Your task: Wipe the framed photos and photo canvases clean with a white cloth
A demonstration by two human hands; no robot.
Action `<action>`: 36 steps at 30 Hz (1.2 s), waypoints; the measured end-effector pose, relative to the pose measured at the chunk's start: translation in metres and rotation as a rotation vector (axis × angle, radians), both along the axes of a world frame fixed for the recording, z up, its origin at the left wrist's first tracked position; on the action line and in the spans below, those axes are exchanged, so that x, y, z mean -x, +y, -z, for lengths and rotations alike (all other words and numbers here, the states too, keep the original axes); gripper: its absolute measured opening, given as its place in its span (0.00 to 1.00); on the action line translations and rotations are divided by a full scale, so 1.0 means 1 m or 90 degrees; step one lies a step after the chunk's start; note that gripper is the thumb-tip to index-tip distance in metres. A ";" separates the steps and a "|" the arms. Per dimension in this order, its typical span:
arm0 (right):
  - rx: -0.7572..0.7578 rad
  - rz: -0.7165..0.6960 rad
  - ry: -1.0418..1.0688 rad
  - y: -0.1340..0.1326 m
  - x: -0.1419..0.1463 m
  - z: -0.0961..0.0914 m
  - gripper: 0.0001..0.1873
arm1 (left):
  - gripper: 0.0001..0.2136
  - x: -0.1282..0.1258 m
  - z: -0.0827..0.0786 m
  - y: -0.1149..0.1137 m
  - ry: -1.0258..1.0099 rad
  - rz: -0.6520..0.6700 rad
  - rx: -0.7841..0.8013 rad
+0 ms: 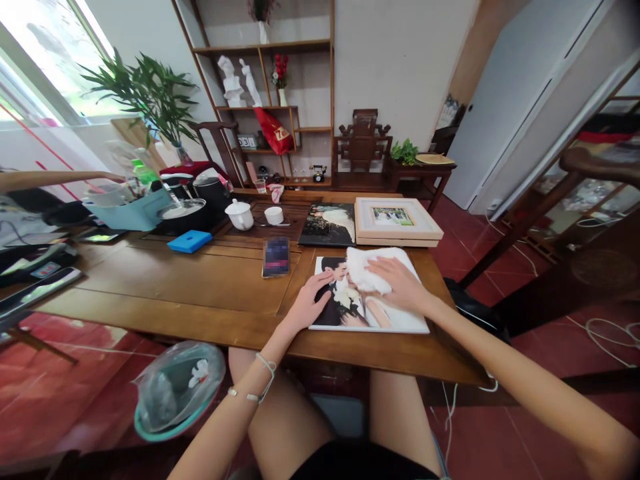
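The wedding photo print [395, 320] lies flat at the near edge of the wooden surface [200, 280]. The left hand [307, 303] rests on its left edge, fingers [320, 281] released and spread flat. The white cloth [363, 265] lies on the upper part of the print, beneath the right hand [403, 285]; the fingers [383, 268] lie extended over the cloth, pressing it down, not clenched. The cloth and both hands hide part of the printed picture. The phone [276, 257] just left of the print shows a blurred screen.
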State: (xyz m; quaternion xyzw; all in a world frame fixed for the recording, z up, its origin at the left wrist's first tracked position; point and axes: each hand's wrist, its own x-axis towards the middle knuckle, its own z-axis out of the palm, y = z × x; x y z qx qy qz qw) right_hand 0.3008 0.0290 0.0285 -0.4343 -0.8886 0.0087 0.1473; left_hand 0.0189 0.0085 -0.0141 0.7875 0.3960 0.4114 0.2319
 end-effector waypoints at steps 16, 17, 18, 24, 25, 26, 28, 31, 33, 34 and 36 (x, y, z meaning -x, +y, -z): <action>0.041 -0.103 -0.068 -0.125 0.013 0.000 0.42 | 0.17 -0.002 0.002 0.000 0.009 -0.011 -0.014; 0.045 -0.112 -0.068 -0.122 0.015 0.000 0.43 | 0.18 -0.002 0.001 0.000 0.011 -0.009 -0.013; 0.047 -0.114 -0.067 -0.115 0.017 0.000 0.43 | 0.18 -0.002 0.001 0.000 0.014 -0.008 -0.012; 0.009 0.007 -0.018 -0.020 0.008 -0.002 0.31 | 0.17 -0.001 0.001 0.000 0.008 -0.010 -0.008; -0.001 0.026 -0.010 -0.006 0.005 -0.001 0.29 | 0.17 -0.001 0.001 0.000 0.004 -0.009 -0.009; -0.012 0.040 -0.006 0.004 0.001 -0.001 0.28 | 0.17 -0.001 0.001 -0.001 0.000 -0.008 -0.010; -0.037 0.062 -0.001 0.015 -0.004 0.001 0.26 | 0.17 -0.002 0.001 -0.001 -0.007 -0.008 -0.012; -0.067 0.104 -0.007 0.000 0.001 0.004 0.26 | 0.17 -0.002 0.001 -0.001 -0.008 -0.013 -0.010; -0.064 0.131 -0.035 -0.028 0.015 0.004 0.27 | 0.17 -0.003 0.000 -0.002 -0.006 -0.012 -0.008; -0.055 0.139 -0.053 -0.045 0.024 0.003 0.29 | 0.17 -0.003 0.000 -0.002 -0.006 -0.011 -0.006; -0.027 0.096 -0.098 -0.082 0.046 -0.002 0.33 | 0.17 -0.003 0.000 -0.001 -0.010 -0.015 0.005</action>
